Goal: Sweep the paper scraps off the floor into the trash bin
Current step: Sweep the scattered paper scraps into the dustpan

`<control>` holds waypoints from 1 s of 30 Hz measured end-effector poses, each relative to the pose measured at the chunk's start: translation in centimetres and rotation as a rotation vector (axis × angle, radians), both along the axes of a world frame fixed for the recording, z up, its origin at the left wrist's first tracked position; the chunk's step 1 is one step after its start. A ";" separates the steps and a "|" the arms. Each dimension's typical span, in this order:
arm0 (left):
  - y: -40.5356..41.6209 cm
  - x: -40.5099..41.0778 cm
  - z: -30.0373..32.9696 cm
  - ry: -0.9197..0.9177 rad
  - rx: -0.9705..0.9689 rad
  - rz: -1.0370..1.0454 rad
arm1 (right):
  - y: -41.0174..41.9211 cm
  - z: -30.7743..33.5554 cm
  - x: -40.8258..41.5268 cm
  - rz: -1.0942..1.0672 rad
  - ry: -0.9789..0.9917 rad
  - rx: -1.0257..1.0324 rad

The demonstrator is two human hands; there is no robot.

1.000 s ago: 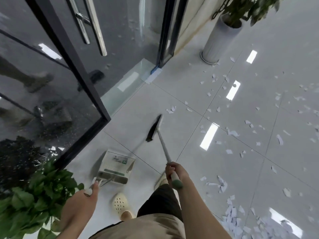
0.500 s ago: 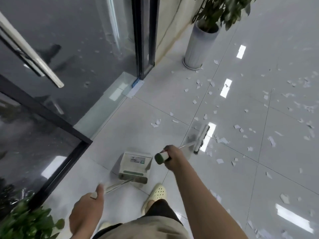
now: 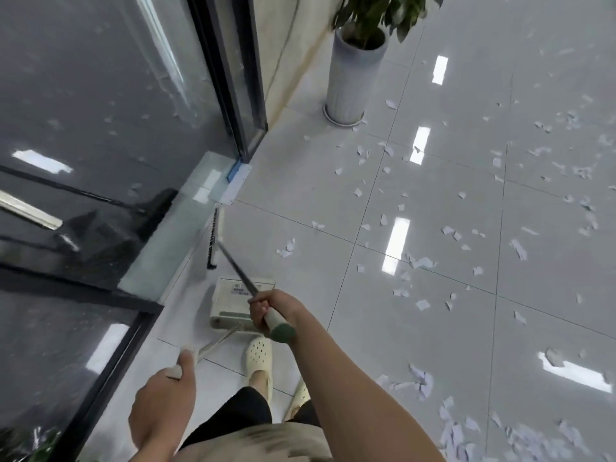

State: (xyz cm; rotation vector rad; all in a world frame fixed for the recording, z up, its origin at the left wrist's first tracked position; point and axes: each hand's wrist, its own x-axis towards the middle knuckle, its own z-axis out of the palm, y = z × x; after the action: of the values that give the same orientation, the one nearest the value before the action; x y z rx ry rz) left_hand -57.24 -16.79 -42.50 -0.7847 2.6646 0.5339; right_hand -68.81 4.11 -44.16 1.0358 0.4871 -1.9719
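The right hand [image 3: 271,306] was clenched around the pale grip of a broom [image 3: 233,265], just above the dark green rounded cap at the end of the handle; the thin grey metal shaft ran forward and to the left from that hand to a narrow head with short black bristles, which lay close along the foot of a dark glass door [image 3: 100,111]. The left hand [image 3: 163,398] was closed on the slim, pale handle of a dustpan [image 3: 230,308], thumb laid along it; the pan itself, a flat cream rectangle with a green band and a small printed label, sat on the floor [image 3: 416,328] just beyond the right hand and partly under the broom shaft. Paper scraps [image 3: 413,261], small, white and ragged-edged, lay scattered over the glossy pale grey tiles forward and to the right of the right hand, with a thicker heap [image 3: 466,431] behind and to the right of that forearm; the tiles mirrored long ceiling lights. A cream perforated clog [image 3: 258,356] stood between the two hands, below the pan. Well ahead of the right hand a tall, ribbed white pot [image 3: 351,78] held a leafy green plant [image 3: 376,15]. No trash bin showed in the view.
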 end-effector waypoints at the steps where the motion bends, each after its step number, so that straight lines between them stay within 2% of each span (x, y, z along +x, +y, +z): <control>1: -0.2 -1.1 -0.3 -0.006 -0.006 -0.014 | -0.1 -0.4 -0.9 -0.011 -0.001 -0.011; 4: -1.4 -4.3 -0.9 -0.050 -0.027 -0.040 | 1.7 -1.8 -2.5 -0.022 -0.025 0.064; 7: -2.3 -8.3 -1.6 -0.073 -0.037 -0.085 | 6.6 -4.0 -2.4 0.022 -0.050 0.252; 9: -2.2 -11.0 -2.2 -0.085 -0.031 -0.127 | 10.8 -4.6 -2.0 -0.031 -0.129 0.363; 15: 0.1 -16.1 -3.1 -0.134 -0.005 -0.383 | 17.0 -3.6 -0.7 -0.160 -0.217 0.694; 18: 2.3 -18.3 -3.0 -0.108 0.028 -0.477 | 18.1 -3.3 1.1 -0.347 -0.244 0.804; 22: 6.4 -19.8 -2.5 -0.124 0.063 -0.635 | 19.4 -2.0 7.5 -0.690 -0.345 0.795; 30: 17.7 -17.4 -1.8 -0.152 0.079 -1.076 | 18.2 2.3 20.7 -1.187 -0.523 0.777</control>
State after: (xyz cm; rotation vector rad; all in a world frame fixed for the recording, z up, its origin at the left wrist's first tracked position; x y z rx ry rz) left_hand -74.64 0.87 -44.33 0.6199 2.4287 0.2514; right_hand -48.10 22.32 -41.89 2.7125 0.3561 -2.3140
